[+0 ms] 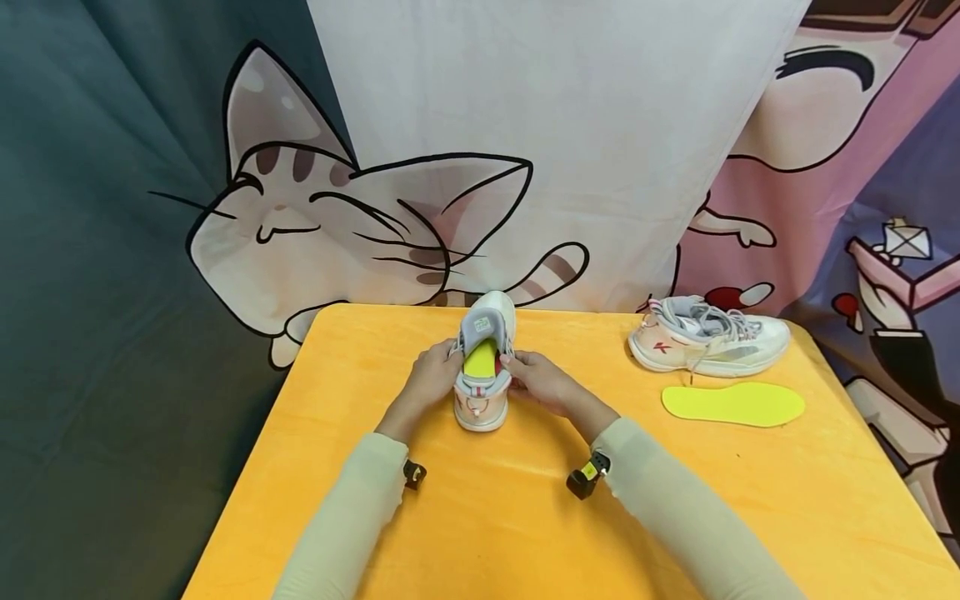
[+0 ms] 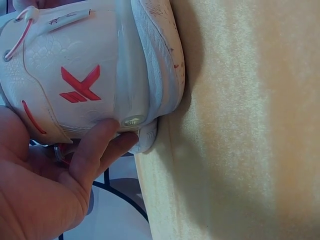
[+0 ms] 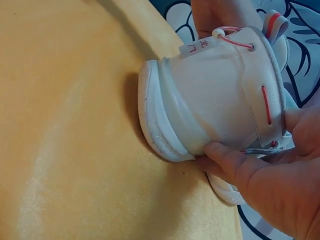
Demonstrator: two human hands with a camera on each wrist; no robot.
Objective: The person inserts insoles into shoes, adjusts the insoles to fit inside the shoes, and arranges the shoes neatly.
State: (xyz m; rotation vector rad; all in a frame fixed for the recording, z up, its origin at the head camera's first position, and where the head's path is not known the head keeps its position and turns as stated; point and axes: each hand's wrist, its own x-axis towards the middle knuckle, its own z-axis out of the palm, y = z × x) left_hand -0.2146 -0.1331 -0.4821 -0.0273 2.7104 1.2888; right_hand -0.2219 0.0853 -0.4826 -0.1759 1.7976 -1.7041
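Note:
A white sneaker sits on the table with its heel toward me and its toe pointing away. Inside its opening lies a yellow-green insole; how far it reaches toward the toe is hidden. My left hand grips the left side of the sneaker, thumb at the collar and fingers along the outer wall. On the other side my right hand holds it the same way. In the left wrist view a red K-like logo shows on the sneaker's side. Red lacing runs near the heel in the right wrist view.
A second white sneaker stands at the back right, toe to the right. In front of it lies another yellow-green insole, flat on the yellow table. A cartoon-printed curtain hangs behind the table's far edge.

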